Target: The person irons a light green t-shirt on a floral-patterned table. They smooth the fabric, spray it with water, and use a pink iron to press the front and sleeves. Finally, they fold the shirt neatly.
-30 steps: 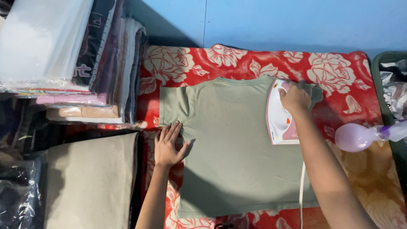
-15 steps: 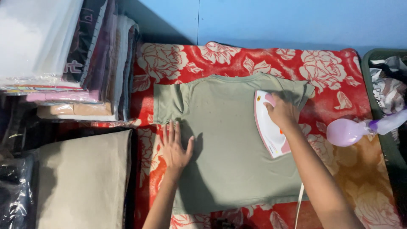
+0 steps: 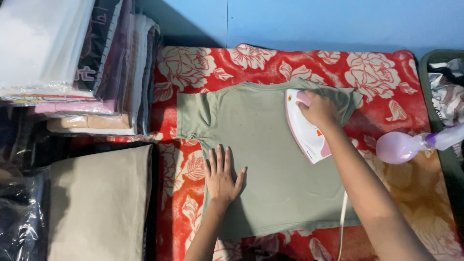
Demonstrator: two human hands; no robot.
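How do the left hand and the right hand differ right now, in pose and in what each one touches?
The left hand lies flat, fingers spread, palm down on the green T-shirt near its left edge; the right hand is curled around the handle of the white and pink iron. The left hand touches cloth directly; the right hand touches only the iron. The left hand sits lower in the frame, the right hand nearer the collar. Both are over the same shirt.

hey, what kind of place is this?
Probably a home ironing spot or small laundry: an iron on a green T-shirt spread over a floral blanket, with stacked folded clothes beside it.
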